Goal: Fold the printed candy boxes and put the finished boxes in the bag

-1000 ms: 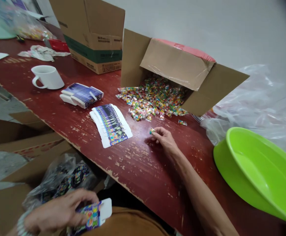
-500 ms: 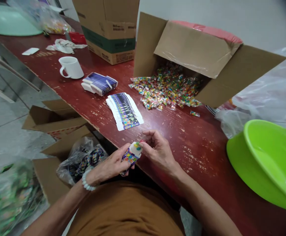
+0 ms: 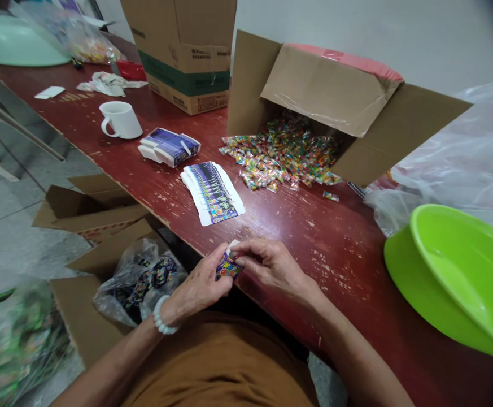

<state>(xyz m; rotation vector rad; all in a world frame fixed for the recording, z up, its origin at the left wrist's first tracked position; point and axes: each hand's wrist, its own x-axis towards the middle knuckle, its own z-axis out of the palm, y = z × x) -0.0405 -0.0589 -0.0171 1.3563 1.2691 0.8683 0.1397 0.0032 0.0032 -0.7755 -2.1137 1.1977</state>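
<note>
My left hand [image 3: 201, 287], with a beaded bracelet at the wrist, is wrapped round a small printed cardboard candy box [image 3: 229, 268], purple with colourful candy pictures. Thumb and fingers of my right hand [image 3: 274, 263] are closed at the box's upper end, against its white flap. The inside of the box is hidden. Beyond my hands lies a fanned stack of flat printed cartons [image 3: 218, 195] on the red table. Past it, small clear-wrapped candies [image 3: 267, 169] spill from an open cardboard box [image 3: 314, 93] on its side.
A bright green basin [image 3: 402, 271] stands at right. Folded blue cartons [image 3: 170, 147] and a white mug [image 3: 121, 120] sit at left, before a tall carton [image 3: 187, 79]. Below the table edge, an open box [image 3: 85, 305] holds a plastic bag of dark packets [image 3: 157, 280].
The right fingers have moved from holding a small colourful candy packet at the box's mouth to pressing on its flap. The packet is no longer visible. The view has shifted slightly.
</note>
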